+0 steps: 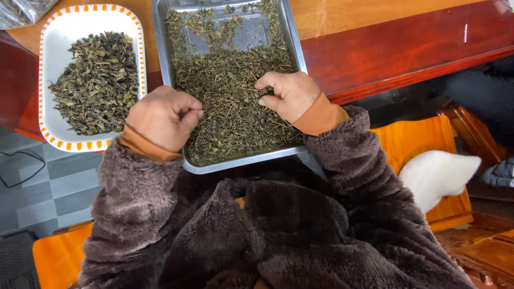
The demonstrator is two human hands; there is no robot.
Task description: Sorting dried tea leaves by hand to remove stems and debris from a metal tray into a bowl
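Home: wooden table [407, 48], tiled floor [48, 187]

Green-brown leaves [230, 91]; white dish [53, 48], orange-checked rim.

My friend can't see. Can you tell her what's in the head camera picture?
Two hands pick through dried green leaves and stems in a metal tray on a wooden table: the left hand pinches its fingers together, and the right hand rests in the leaves. A white dish with an orange-checked rim holds another leaf pile.

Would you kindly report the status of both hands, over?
Left hand pinched shut at metal tray edge. Right hand curled in dried leaves. White dish alongside, nothing obstructing.
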